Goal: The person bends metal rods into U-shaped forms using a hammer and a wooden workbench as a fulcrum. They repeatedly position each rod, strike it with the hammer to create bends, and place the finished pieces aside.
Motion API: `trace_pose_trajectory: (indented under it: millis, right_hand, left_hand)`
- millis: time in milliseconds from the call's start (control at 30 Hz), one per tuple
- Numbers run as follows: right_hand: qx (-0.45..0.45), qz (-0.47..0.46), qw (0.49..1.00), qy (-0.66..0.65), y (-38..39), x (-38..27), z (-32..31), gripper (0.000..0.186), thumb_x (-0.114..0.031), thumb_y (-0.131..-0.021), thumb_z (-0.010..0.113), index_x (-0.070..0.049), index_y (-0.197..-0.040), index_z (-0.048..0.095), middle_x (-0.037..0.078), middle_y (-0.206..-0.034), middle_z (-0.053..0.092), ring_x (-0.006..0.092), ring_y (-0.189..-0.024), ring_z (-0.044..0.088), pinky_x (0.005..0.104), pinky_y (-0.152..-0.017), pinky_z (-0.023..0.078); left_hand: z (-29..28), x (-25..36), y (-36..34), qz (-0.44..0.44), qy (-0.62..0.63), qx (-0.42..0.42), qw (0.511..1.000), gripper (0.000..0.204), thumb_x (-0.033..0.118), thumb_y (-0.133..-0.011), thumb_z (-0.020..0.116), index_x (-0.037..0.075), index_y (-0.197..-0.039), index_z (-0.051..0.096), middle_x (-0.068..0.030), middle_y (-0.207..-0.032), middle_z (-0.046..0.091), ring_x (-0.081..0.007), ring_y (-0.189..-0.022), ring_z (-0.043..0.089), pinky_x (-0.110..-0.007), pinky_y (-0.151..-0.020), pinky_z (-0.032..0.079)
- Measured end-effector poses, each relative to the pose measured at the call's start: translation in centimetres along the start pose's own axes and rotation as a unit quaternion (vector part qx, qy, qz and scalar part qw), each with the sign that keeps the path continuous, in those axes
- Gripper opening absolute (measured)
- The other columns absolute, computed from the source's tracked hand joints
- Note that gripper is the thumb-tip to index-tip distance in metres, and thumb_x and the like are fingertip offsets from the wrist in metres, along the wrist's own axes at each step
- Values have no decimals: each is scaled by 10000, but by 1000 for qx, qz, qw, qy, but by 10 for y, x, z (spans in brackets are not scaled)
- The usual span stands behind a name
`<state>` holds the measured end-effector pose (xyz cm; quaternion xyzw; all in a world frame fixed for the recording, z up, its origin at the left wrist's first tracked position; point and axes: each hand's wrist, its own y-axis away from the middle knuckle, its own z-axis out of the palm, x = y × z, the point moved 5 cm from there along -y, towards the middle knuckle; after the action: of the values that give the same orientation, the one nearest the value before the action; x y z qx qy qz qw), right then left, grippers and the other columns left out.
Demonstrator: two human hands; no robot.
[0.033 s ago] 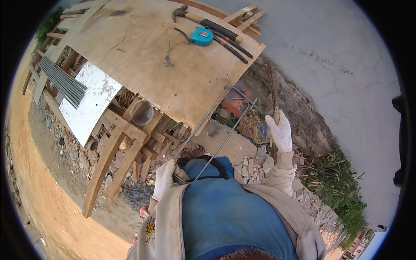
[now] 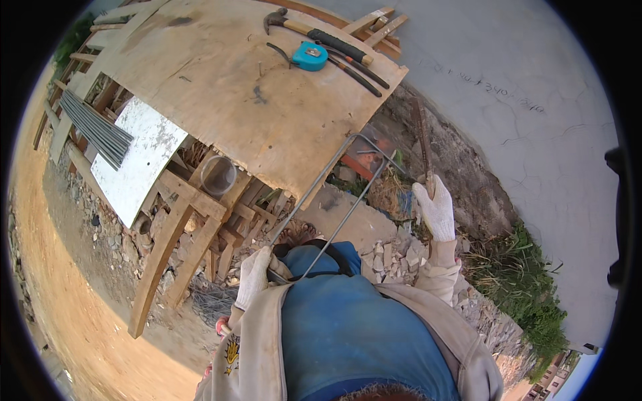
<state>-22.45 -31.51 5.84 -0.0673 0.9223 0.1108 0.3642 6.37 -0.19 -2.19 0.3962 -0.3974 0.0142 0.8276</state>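
Head view: left hand (image 2: 254, 275) is gripping bent rebar (image 2: 334, 200); right hand (image 2: 435, 210) is clenching a rusty bar (image 2: 421, 144) just above it. Likely bending step; next needs steady leverage.

Left hand (image 2: 254, 277): we see only its gloved back; the fingers curl out of sight around the bent steel rod (image 2: 328, 200).
Rod ends: hidden against our blue shirt (image 2: 348, 334).
Right hand (image 2: 435, 210): its grip covers the lower end of a rusty tool (image 2: 421, 144); we cannot tell what kind.
Bench (image 2: 221, 87): far corner cut off by the picture's rim.
Wall marks (image 2: 495, 87): too small to make out.
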Motion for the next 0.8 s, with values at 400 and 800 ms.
trace_pose_trajectory:
  millis: [400, 800]
  right_hand:
    - [-104, -48, 988, 103, 58, -39, 22, 345, -310, -1012, 687, -33, -1217, 666, 246, -945, 698, 464, -885, 668, 438, -743, 525]
    - [-7, -10, 993, 115, 97, 4, -28, 312, -265, -1004, 689, -25, -1204, 695, 221, -968, 735, 400, -906, 735, 402, -775, 550]
  left_hand:
    - [-15, 8, -12, 0, -60, -77, 995, 399, 343, -1086, 550, 13, -875, 627, -129, -745, 689, -170, -630, 622, -298, -583, 494]
    - [-11, -2, -14, -34, 70, -79, 994, 345, 289, -1083, 594, 46, -844, 540, -67, -736, 541, -169, -613, 533, -318, -587, 488]
